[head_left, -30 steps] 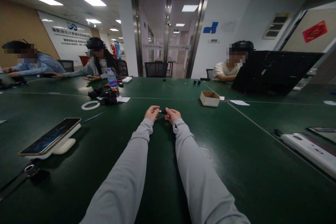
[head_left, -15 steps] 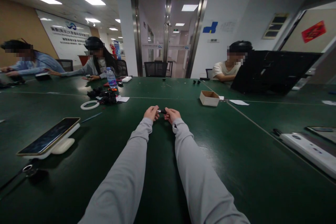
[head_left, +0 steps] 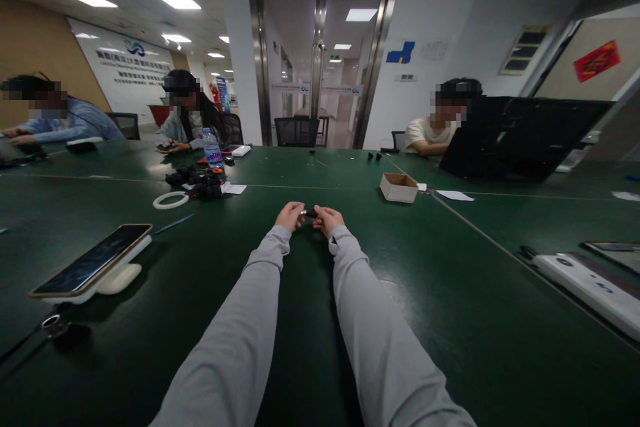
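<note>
Black stick-like piece shows at the middle of my remote view, over the green table that fills the lower frame. I have the left hand just left of it and the right hand just right, neither clearly nearer. Its long axis runs roughly sideways, from one set of fingers to the other. I see the right fingers pinched on its dark end, the left ones closed at the small silvery tip.
</note>
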`<state>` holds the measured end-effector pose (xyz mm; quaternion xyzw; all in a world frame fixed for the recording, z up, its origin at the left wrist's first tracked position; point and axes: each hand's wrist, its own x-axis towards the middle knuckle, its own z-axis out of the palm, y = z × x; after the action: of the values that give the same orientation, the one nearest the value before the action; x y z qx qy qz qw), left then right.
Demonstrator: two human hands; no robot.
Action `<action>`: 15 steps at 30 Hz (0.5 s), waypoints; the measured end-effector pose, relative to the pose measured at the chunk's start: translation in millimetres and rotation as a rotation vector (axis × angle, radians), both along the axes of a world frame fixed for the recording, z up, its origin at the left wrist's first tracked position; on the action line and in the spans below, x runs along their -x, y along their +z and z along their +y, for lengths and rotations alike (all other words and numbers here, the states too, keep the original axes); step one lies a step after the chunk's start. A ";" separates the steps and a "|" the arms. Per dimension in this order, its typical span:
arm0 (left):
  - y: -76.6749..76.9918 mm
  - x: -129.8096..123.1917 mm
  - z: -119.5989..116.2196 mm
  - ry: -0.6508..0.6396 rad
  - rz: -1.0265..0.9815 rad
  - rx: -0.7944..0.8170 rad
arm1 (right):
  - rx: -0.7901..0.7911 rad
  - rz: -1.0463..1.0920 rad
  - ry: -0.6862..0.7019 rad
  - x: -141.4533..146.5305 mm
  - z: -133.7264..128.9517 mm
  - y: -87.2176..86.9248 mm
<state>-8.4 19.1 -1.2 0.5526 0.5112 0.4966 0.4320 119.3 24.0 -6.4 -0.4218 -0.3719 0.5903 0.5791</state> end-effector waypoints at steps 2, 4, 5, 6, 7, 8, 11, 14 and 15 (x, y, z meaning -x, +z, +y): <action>1.1 0.1 -0.6 0.009 -0.012 -0.004 | -0.004 0.008 -0.001 0.6 -0.2 0.2; 1.7 0.5 -0.8 0.020 -0.009 -0.053 | -0.008 0.021 0.001 1.0 -0.4 0.3; 1.7 0.7 -0.6 0.019 -0.006 -0.058 | -0.010 0.026 0.005 1.0 -0.6 0.3; 1.4 0.8 -0.3 0.013 -0.005 -0.045 | -0.010 0.030 0.010 1.0 -0.7 0.5; 0.9 0.9 0.1 0.005 -0.006 -0.026 | -0.012 0.031 0.015 1.0 -0.9 0.6; 0.3 0.8 0.6 -0.002 -0.007 -0.007 | -0.014 0.030 0.019 0.9 -1.0 0.7; -1.4 0.4 1.8 -0.002 -0.010 -0.014 | -0.019 0.022 0.022 0.5 -0.6 0.2; -1.6 0.3 1.7 0.008 -0.019 -0.030 | -0.022 0.016 0.026 -0.3 1.0 -1.9; -1.3 0.3 1.4 0.001 -0.025 -0.025 | -0.024 0.010 0.030 -0.6 1.6 -2.7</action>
<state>-8.7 20.5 -2.5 0.5514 0.5000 0.5102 0.4310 119.9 25.6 -9.1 -0.4062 -0.3821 0.5966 0.5771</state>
